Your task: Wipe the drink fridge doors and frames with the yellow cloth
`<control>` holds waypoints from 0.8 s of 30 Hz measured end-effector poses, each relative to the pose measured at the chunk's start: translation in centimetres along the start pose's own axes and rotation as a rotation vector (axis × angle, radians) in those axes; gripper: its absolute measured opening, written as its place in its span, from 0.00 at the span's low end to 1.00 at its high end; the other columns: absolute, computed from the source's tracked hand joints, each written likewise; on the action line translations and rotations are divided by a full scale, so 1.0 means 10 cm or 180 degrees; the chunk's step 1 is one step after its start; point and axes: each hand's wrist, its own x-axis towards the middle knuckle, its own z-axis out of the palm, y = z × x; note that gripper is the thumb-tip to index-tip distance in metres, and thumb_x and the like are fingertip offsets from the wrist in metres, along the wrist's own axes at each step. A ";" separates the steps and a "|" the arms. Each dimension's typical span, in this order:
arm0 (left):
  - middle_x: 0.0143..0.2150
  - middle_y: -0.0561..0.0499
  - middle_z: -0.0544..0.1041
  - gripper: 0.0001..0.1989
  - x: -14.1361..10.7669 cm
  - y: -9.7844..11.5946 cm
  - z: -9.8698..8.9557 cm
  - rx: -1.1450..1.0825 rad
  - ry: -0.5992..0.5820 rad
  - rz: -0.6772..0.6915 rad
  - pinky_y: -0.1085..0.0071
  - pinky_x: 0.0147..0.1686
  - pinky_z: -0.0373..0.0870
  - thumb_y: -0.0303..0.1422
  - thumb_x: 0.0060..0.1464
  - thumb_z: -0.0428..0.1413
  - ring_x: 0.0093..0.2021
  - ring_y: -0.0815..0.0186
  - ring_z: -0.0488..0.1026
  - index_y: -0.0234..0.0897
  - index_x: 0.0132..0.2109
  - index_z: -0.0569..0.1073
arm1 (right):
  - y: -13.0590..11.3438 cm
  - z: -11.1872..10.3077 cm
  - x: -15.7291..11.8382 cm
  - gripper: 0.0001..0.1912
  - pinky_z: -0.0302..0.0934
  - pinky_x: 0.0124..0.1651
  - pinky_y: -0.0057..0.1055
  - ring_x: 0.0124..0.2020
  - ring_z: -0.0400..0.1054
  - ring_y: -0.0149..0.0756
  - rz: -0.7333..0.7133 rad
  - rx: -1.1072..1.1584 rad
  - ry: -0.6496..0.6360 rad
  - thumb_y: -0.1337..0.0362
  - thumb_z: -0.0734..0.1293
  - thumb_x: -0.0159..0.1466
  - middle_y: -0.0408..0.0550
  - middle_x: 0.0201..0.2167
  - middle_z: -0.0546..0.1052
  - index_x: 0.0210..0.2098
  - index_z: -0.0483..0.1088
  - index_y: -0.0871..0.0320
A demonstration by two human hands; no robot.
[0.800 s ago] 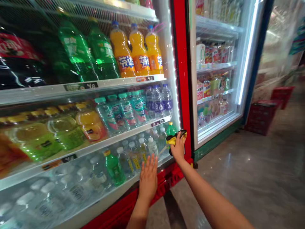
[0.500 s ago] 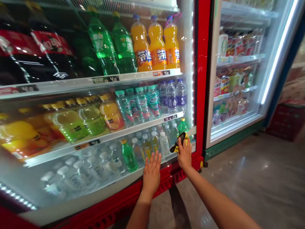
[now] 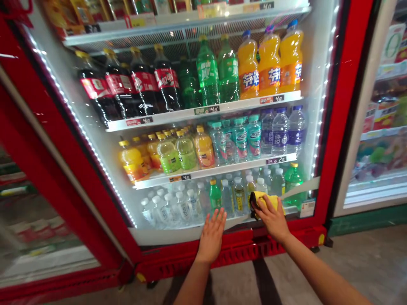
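Note:
My left hand lies flat with fingers spread against the lower glass of a red-framed drinks fridge, below a small green bottle. To its right, my right hand presses a yellow cloth with black edging on the same glass. The cloth is bunched under its fingers, in front of the bottom row of bottles. A pale strip runs along the bottom of the pane on both sides of the hands.
Behind the glass stand cola bottles, orange soda bottles and clear water bottles on shelves. Another fridge is at the right, and a further red-framed one at the left. Grey floor shows below.
The view has swung left, showing more of the fridge. My right hand and the cloth have moved left along the glass, away from the right corner. The cloth shows more yellow.

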 end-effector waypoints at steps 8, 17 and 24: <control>0.78 0.50 0.49 0.43 -0.34 -0.38 -0.11 0.0145 -0.0129 -0.0122 0.54 0.74 0.47 0.19 0.56 0.47 0.78 0.60 0.45 0.38 0.77 0.46 | -0.73 -0.11 0.29 0.20 0.13 0.72 0.70 0.77 0.43 0.51 -0.0599 0.0462 -0.0098 0.65 0.65 0.67 0.49 0.64 0.75 0.57 0.76 0.48; 0.79 0.48 0.48 0.46 -0.58 -0.67 -0.22 0.0153 -0.0166 -0.0205 0.53 0.74 0.47 0.18 0.53 0.48 0.79 0.59 0.42 0.37 0.77 0.44 | -1.00 -0.14 0.59 0.20 0.15 0.73 0.66 0.78 0.38 0.41 -0.0481 0.0481 0.0229 0.70 0.61 0.71 0.43 0.64 0.75 0.57 0.75 0.45; 0.78 0.47 0.51 0.46 -0.83 -0.86 -0.31 0.0063 -0.0264 -0.0384 0.53 0.75 0.47 0.19 0.54 0.48 0.78 0.60 0.44 0.38 0.77 0.45 | -1.39 -0.05 0.52 0.16 0.15 0.76 0.59 0.78 0.40 0.33 -0.1325 0.0693 0.0198 0.68 0.61 0.72 0.38 0.66 0.73 0.50 0.78 0.46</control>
